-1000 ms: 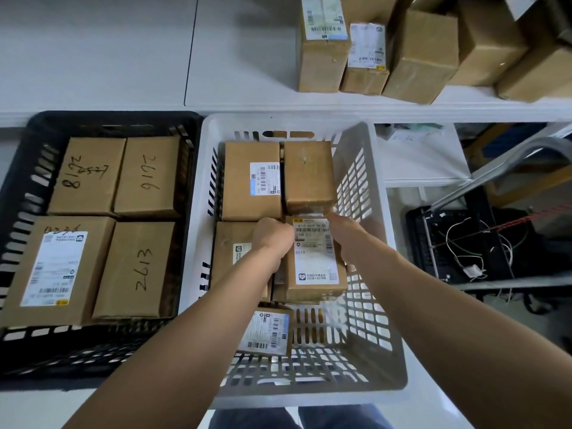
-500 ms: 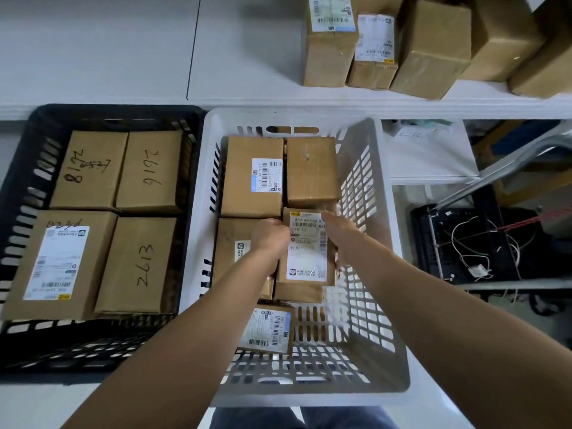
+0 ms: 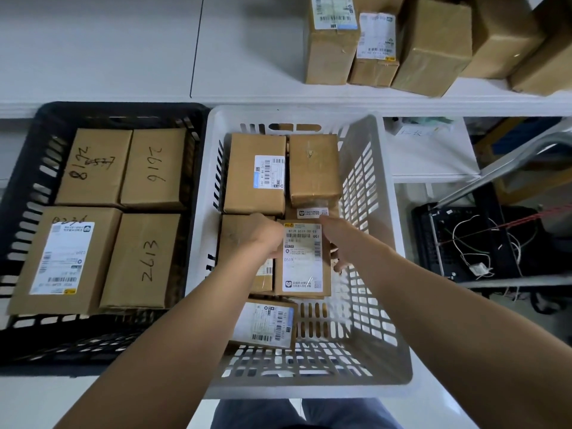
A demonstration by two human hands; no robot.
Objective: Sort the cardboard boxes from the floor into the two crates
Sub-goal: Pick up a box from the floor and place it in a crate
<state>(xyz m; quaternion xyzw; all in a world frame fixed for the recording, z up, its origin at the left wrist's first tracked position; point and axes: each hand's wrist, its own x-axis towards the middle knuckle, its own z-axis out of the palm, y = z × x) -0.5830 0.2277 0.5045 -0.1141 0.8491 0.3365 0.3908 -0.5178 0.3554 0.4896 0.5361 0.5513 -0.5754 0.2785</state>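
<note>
Compared with half a second ago, the labelled cardboard box [image 3: 303, 258] looks a little smaller and sits deeper in the white crate [image 3: 391, 243]. It has also slipped slightly toward the lower edge of the frame, so a strip of white label [image 3: 312, 213] on the box behind it is now uncovered. Both hands are on it as before. The left hand [image 3: 263, 239] is curled round its left edge. The right hand [image 3: 335, 239] clasps its right edge, with fingertips [image 3: 340, 267] showing down that side. The box is at the centre of the frame, in the middle of the white crate, overlapping a brown box [image 3: 235, 239] under the left hand. Above it in the frame, a box with a blue-edged label [image 3: 253, 174] and a plain box [image 3: 314, 168] stand side by side against the far wall. Below it lies another labelled box [image 3: 266, 323]. The bare grid floor shows at the lower right of this crate, between the held box and the right wall. At the left of the frame, the black crate [image 3: 18, 212] holds four boxes that nearly fill it, with only narrow gaps at the walls. The held box is brown cardboard, long and narrow. A white shipping label with barcodes covers most of its top face, with "0519" printed on it.
</note>
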